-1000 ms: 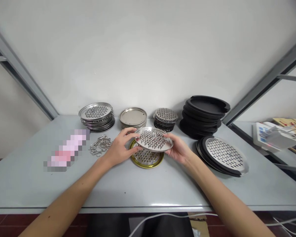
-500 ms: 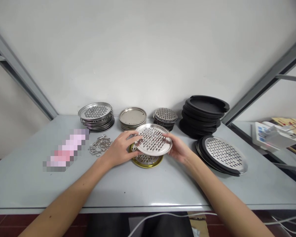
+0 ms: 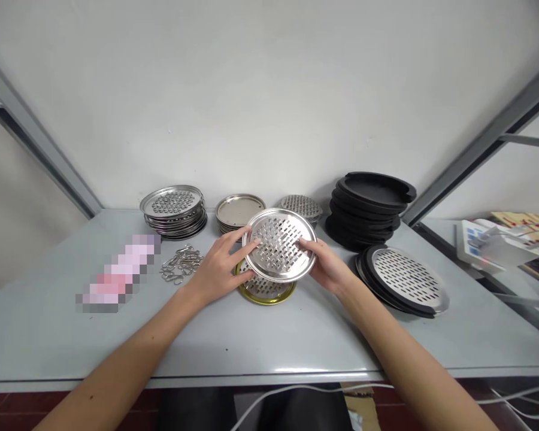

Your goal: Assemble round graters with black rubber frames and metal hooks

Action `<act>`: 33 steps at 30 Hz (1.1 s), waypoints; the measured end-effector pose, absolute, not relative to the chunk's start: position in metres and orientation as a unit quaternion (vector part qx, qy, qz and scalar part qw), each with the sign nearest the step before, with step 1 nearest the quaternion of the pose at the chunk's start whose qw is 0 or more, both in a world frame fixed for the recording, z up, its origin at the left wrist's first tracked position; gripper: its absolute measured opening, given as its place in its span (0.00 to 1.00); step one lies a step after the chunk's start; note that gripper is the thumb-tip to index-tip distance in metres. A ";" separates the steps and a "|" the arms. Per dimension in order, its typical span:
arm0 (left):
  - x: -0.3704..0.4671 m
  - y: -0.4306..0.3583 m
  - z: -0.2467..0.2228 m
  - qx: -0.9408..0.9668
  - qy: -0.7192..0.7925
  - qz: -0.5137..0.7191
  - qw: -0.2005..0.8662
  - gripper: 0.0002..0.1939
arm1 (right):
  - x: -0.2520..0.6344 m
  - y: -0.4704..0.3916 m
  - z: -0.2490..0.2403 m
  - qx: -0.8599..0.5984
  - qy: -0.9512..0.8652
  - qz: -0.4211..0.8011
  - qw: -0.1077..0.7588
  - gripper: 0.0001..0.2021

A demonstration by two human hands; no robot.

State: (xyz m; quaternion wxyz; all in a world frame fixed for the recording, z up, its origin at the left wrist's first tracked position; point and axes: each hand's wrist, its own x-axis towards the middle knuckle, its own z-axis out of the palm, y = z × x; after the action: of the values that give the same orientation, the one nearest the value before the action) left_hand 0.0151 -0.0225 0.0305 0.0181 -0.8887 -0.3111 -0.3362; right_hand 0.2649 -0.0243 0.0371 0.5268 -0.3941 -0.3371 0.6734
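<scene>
from where i stand, the person has a silver grater plate (image 3: 279,245) up in both hands, its toothed face tipped back toward them. the left hand (image 3: 220,267) is grasping the rim at its left, one finger stretched over onto the teeth and the thumb lower down by the edge. the right hand (image 3: 329,267) is grasping the opposite side, thumb laid on the face near the holes and the rest of the fingers tucked behind. the plate hangs in front of and partly over a gold-rimmed grater plate (image 3: 269,300) on the grey table (image 3: 260,347); i can't tell whether the two touch.

it looks like thin pressed metal, so i'd judge it light and stiff, hard to break though perhaps easy to dent. the smooth, shiny border could slip under damp fingers, while the raised teeth would likely catch skin. the rolled rim, held at two opposite sides, seems the safest grip, with fingertips kept off the middle.

a heap of metal clips (image 3: 182,263) lies beyond the left wrist, and a stack of black rings (image 3: 372,191) stands back on the right.
</scene>
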 end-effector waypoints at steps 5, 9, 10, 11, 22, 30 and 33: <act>0.016 -0.022 0.028 -0.872 -0.322 -0.368 0.035 0.33 | 0.268 -0.021 0.038 -0.395 -0.316 0.663 0.552 0.06; 0.016 -0.021 0.026 -0.870 -0.328 -0.368 0.023 0.32 | 0.272 -0.018 0.039 -0.409 -0.296 0.646 0.573 0.04; 0.016 -0.021 0.026 -0.869 -0.331 -0.367 0.018 0.32 | 0.273 -0.017 0.040 -0.411 -0.296 0.642 0.577 0.03; 0.016 -0.022 0.026 -0.868 -0.335 -0.366 0.011 0.32 | 0.273 -0.017 0.041 -0.412 -0.297 0.639 0.578 0.03; 0.013 -0.016 0.024 -0.824 -0.325 -0.463 0.040 0.08 | 0.271 -0.017 0.042 -0.402 -0.308 0.642 0.575 0.06; 0.011 -0.015 0.025 -0.816 -0.340 -0.465 0.040 0.07 | 0.270 -0.017 0.042 -0.409 -0.308 0.641 0.572 0.04; 0.011 -0.015 0.024 -0.820 -0.341 -0.459 0.041 0.08 | 0.270 -0.018 0.042 -0.409 -0.302 0.644 0.571 0.03</act>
State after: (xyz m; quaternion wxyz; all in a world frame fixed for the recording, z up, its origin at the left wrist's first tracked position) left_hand 0.0115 -0.0154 0.0245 0.0413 -0.8197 -0.3405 -0.4587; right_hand 0.2697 -0.0178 0.0415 0.5712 -0.4092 -0.3022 0.6442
